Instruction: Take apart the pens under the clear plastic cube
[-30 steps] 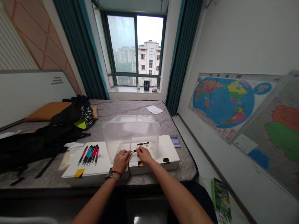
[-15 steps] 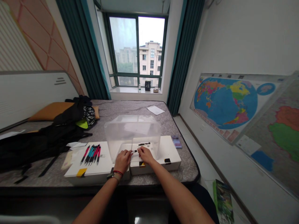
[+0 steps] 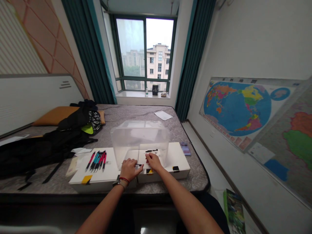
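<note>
My left hand (image 3: pixel 128 169) rests on the white boxes and holds a short black pen part (image 3: pixel 138 165) that sticks out from its fingers to the right. My right hand (image 3: pixel 153 161) lies just beyond it, with fingertips near that part but apparently not on it. Behind both hands stands a clear plastic box (image 3: pixel 140 143), and a black-and-white pen (image 3: pixel 151 150) lies seen through its wall. A row of several red and teal pens (image 3: pixel 96 161) lies on the left white box (image 3: pixel 80 169), left of my hands.
A second white box (image 3: pixel 179 161) extends right, on a grey mattress (image 3: pixel 136 112) whose near edge runs below the boxes. A black bag and clothes (image 3: pixel 36 152) lie to the left. A sheet of paper (image 3: pixel 163 115) lies at the far side; a blurred card (image 3: pixel 185 149) lies right.
My left hand has moved nearer to me with the black pen part, and my right hand has drawn slightly away from it. The whole scene has shifted slightly right in view.
</note>
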### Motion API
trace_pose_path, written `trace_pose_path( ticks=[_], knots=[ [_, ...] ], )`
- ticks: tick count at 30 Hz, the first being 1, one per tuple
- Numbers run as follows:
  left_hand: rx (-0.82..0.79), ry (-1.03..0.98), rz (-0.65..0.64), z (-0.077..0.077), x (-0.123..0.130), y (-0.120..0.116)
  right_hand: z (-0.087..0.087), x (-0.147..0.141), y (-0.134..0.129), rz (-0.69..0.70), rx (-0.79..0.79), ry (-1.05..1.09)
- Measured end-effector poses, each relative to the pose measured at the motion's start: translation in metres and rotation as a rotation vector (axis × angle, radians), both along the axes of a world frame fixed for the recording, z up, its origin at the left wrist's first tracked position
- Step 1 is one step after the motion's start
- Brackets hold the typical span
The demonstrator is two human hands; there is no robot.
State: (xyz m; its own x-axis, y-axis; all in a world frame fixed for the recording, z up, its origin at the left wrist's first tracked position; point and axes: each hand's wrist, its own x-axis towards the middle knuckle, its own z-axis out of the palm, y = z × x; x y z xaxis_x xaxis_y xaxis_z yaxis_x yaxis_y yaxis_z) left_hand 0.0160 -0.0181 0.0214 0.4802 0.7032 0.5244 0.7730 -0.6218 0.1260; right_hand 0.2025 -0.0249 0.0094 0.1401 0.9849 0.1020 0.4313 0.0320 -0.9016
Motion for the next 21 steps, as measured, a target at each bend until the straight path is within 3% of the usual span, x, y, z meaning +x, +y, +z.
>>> trace_pose_path(
  ticks=[15, 21],
  knots=[
    [-0.019, -0.027, -0.11, -0.003, -0.001, 0.0, -0.004, 0.003, 0.01, -0.028, -0.054, 0.158],
    [0.065, -0.023, -0.278, 0.011, -0.013, -0.027, -0.005, 0.003, 0.011, -0.038, -0.041, 0.124]
  ],
)
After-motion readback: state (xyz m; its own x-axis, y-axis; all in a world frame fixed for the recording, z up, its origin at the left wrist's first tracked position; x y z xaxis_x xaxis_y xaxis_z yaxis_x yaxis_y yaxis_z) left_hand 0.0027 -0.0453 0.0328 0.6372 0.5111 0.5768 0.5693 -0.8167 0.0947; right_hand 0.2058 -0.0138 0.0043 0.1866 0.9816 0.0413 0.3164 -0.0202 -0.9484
